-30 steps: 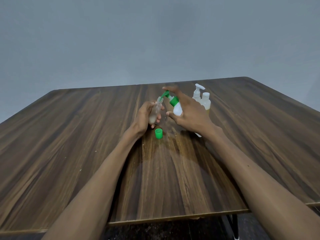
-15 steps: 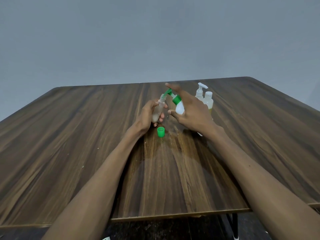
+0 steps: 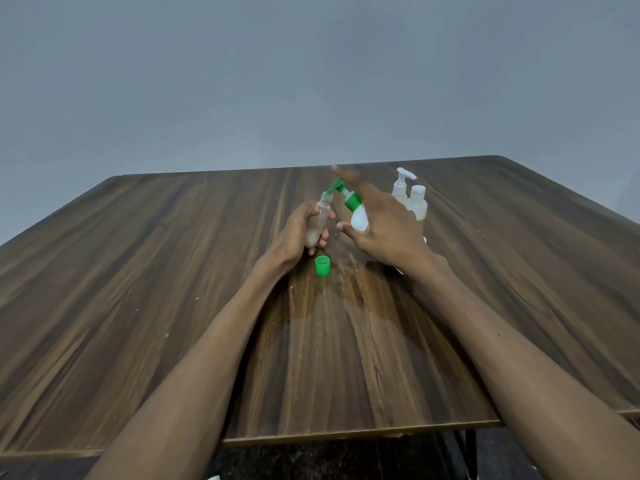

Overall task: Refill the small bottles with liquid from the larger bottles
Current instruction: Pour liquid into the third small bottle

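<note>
Wood-grain table (image 3: 173, 306) under grey wall (image 3: 242, 81), left hand (image 3: 298, 233) gripping small bottle (image 3: 317, 223), right hand (image 3: 384, 230) clasping pump bottle (image 3: 356, 213).

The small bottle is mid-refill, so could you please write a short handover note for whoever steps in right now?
Left hand holds the small bottle, uncapped and tilted, with a little liquid at its bottom.
Right hand holds the green pump bottle, nozzle at the small bottle's mouth, forefinger over the pump.
Green cap lies on the table below the hands.
White pump bottle and another capped bottle stand behind the right hand.
Left: finish filling, recap, do any other small bottle.
</note>
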